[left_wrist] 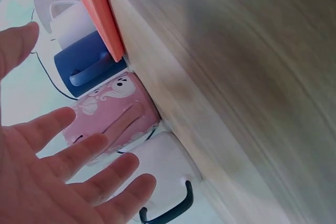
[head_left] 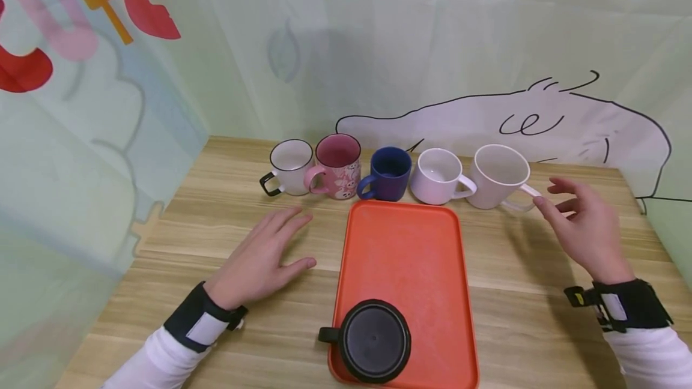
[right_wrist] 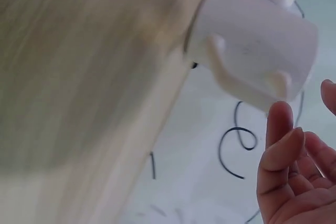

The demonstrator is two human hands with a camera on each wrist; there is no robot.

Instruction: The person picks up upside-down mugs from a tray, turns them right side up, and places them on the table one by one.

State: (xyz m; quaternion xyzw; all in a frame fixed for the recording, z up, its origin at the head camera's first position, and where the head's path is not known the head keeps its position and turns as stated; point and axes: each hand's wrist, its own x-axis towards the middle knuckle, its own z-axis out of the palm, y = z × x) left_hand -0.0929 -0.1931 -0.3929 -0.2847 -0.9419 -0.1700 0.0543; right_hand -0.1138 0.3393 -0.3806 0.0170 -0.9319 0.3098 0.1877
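In the head view, several mugs form a row at the back of the table. My right hand (head_left: 586,227) is at the handle of the rightmost, large white mug (head_left: 494,179); its thumb tip looks close to the handle, but I cannot tell whether it touches. The right wrist view has the fingers (right_wrist: 281,156) just beyond that handle, not wrapped around it. My left hand (head_left: 265,260) hovers with spread fingers left of the orange tray (head_left: 416,263), nearest the pink patterned mug (left_wrist: 113,114) and the white mug with a black handle (left_wrist: 160,169).
A black mug (head_left: 374,341) lies bottom up on the tray's near left corner, its handle over the rim. Between the pink and large white mugs stand a dark blue mug (head_left: 390,176) and a small white mug (head_left: 439,179). A printed cloth backdrop (head_left: 378,35) hangs behind the wooden table.
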